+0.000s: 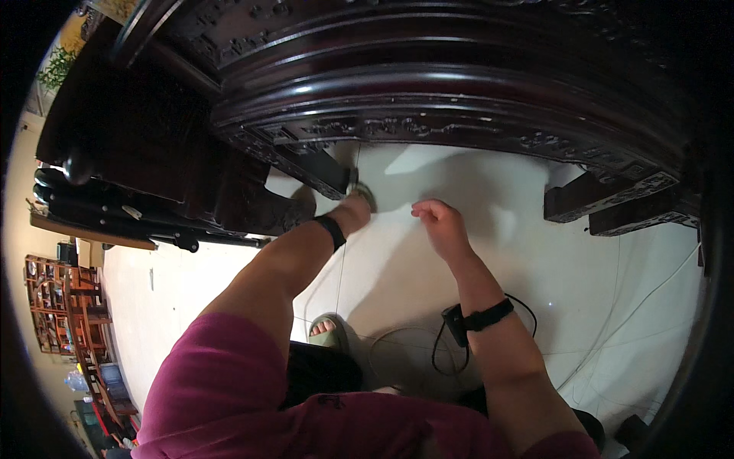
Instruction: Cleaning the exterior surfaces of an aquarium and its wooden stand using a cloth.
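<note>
My left hand [354, 213] reaches to the foot of a dark carved wooden furniture leg [324, 175]. A small rounded greenish object [367, 196] shows at its fingers, blurred. My fingers are mostly hidden, so the grip cannot be told. My right hand [444, 225] hangs above the pale tiled floor [395, 258], its fingers curled and touching no furniture. No object shows in it, but the inside of the hand is hidden. Above both hands runs the glossy, moulded edge of the dark wooden furniture [401, 86], with carving along its lower band [395, 127].
Two more dark carved wooden beams [608, 195] jut in at the right. A black device with a cable [454, 326] hangs at my right forearm strap. A thin pale cable [631, 315] crosses the floor. My slippered foot [327, 333] is below. Wooden shelves [49, 301] stand far left.
</note>
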A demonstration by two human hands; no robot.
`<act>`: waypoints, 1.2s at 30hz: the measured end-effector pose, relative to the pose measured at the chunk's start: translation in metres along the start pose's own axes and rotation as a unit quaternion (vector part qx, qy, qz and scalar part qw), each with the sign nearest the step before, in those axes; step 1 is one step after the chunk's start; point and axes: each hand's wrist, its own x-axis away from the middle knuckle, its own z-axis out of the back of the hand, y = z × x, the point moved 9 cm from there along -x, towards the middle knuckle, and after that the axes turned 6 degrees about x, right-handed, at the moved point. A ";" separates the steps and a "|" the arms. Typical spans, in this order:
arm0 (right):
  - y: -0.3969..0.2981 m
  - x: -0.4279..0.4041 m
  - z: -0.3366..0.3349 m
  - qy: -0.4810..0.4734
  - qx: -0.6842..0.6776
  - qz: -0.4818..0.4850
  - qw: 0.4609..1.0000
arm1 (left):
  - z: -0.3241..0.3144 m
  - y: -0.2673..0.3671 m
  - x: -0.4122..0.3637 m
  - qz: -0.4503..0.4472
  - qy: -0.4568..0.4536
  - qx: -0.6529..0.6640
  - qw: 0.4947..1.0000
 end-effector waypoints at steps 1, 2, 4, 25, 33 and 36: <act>0.007 0.002 -0.004 -0.022 -0.046 -0.016 0.999 | 0.014 0.005 0.010 0.020 0.039 0.042 0.998; 0.013 0.005 -0.010 -0.044 -0.092 -0.032 0.994 | 0.023 0.002 0.013 0.012 0.045 0.179 0.983; 0.002 0.015 -0.020 -0.053 -0.188 -0.134 0.971 | 0.073 -0.013 0.046 0.042 0.121 0.470 0.873; -0.150 -0.089 -0.129 -0.141 -0.722 -0.153 0.660 | 0.241 -0.132 0.260 0.245 0.563 0.098 0.783; -0.154 -0.055 -0.044 -0.180 -0.804 -0.001 0.567 | 0.233 -0.136 0.257 0.243 0.580 0.046 0.776; -0.144 -0.023 -0.055 -0.138 -0.794 -0.087 0.585 | 0.235 -0.139 0.264 0.235 0.606 0.114 0.751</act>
